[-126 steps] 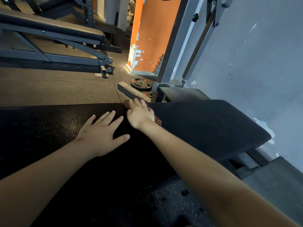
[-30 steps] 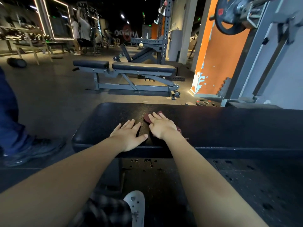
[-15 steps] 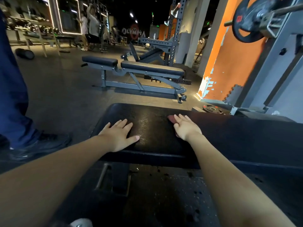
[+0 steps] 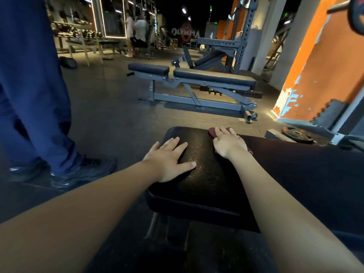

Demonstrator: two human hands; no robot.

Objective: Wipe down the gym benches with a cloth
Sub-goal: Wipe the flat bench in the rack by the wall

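A black padded bench (image 4: pixel 204 186) runs across in front of me, its left end near the middle of the view. My left hand (image 4: pixel 169 160) lies flat on the pad near that end, fingers spread. My right hand (image 4: pixel 228 143) presses flat, with straight fingers, on a dark red cloth (image 4: pixel 212 132) at the pad's far edge. Only the cloth's edges show beyond my fingers and beside my wrist.
A person in blue trousers (image 4: pixel 33 95) and dark shoes stands close on the left. A second grey-framed bench (image 4: pixel 197 79) stands on the floor ahead. An orange pillar (image 4: pixel 315 71), a weight plate (image 4: pixel 297 133) and a rack frame are at the right.
My right hand has slid the cloth along the far edge of the pad while the view swung left. The bench's left end and the standing person now show closer.
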